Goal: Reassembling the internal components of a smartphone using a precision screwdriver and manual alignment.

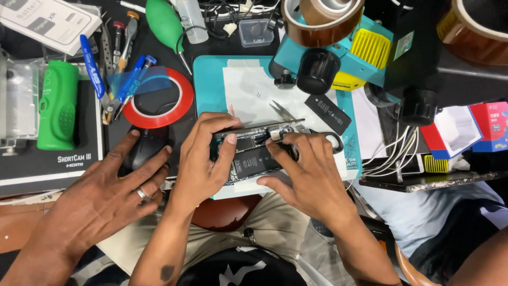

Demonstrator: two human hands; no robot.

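The opened black smartphone with exposed battery and boards (254, 156) is lying on the teal rubber work mat (209, 85), near its front edge. The left hand (203, 159) is clamping the phone's left end, fingers curled over the frame. The right hand (309, 175) is pressing down on the right portion, fingertips on the internals; whether it is pinching a small part cannot be told. A co-worker's ringed hand (111, 196) is resting on a dark rounded object just left. Judged light, stiff and fragile, the phone is best held by its frame edges. Steel tweezers (286, 114) are lying just behind it. Room is tight: the teal microscope base (338, 53) is crowding the rear right, and the red tape ring (159, 98) the left.
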